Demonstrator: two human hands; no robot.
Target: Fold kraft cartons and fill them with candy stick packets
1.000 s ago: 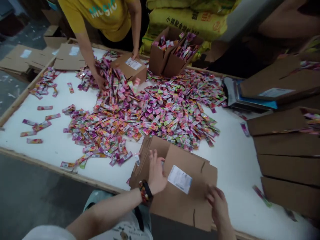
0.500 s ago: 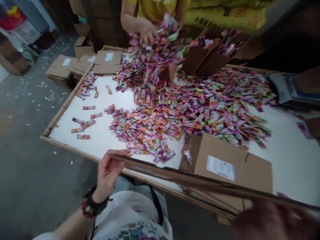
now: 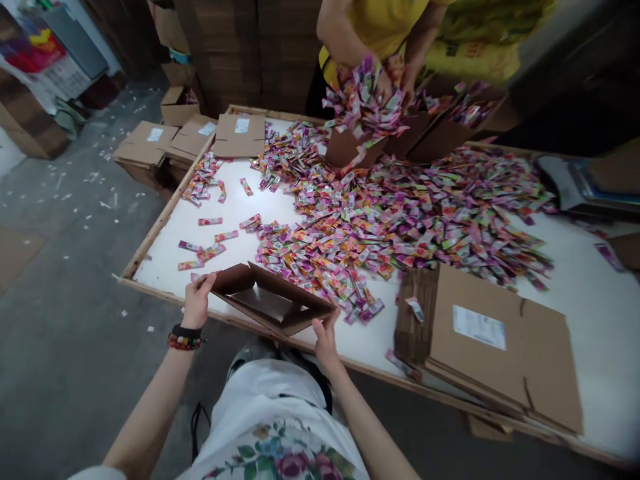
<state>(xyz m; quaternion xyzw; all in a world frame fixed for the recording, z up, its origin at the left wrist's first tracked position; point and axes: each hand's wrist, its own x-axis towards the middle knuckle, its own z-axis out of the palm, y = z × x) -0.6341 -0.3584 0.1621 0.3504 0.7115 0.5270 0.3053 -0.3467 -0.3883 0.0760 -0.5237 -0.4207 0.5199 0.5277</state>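
Note:
A brown cardboard box [image 3: 280, 293], partly spread so that the white tabletop shows through it, is held between my two hands at the table's near edge. My left hand [image 3: 197, 303] pinches its left corner. Closed on the opposite corner is my right hand [image 3: 326, 339]. Just beyond the box lies a big heap of small colourful sachets [image 3: 360, 227]. To the right, a stack of flattened cardboard boxes [image 3: 540, 360] with a white label rests on the table, one loose sachet [image 3: 415, 309] on its left part.
A co-worker in a yellow shirt [image 3: 385, 27] handles a pile of sachets over a cardboard box [image 3: 357, 148] across the table. The table has a raised wooden rim [image 3: 160, 223]. More flat boxes [image 3: 240, 137] lie at the far left corner, others [image 3: 145, 143] beside the table.
The cardboard has come left from over the stack and is now spread into a box shape. My right hand has moved left with it. The co-worker's sachets have moved to the right over a box.

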